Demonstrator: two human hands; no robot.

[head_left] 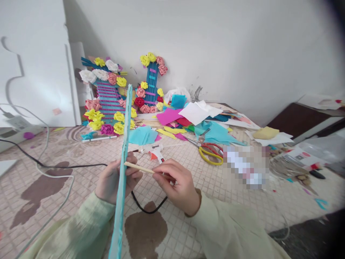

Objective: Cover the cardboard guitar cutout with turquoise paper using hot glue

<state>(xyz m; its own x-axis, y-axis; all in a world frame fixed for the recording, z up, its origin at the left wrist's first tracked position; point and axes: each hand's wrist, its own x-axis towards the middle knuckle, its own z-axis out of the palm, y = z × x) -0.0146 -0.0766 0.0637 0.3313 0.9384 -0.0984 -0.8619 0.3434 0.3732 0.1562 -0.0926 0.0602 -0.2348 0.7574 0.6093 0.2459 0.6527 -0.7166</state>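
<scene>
My left hand (111, 180) is closed around a long strip wrapped in light-blue paper (125, 144), held nearly upright in front of me. Between the thumb and fingers of my right hand (178, 183) is a thin wooden stick (140, 167), pointing left. Its tip meets or overlaps the strip's edge; whether they touch I cannot tell. Just beyond my hands a white glue gun (155, 153) lies on the table, its black cable (149, 212) looping below my right hand.
Two paper-flower pieces (107, 97) lean at the back wall. Coloured paper sheets (201, 112) lie piled behind the glue gun, with scissors (211, 153) to their front right. A clear plastic bottle (291, 162) lies at right. Cables and a power strip (18, 124) are at left.
</scene>
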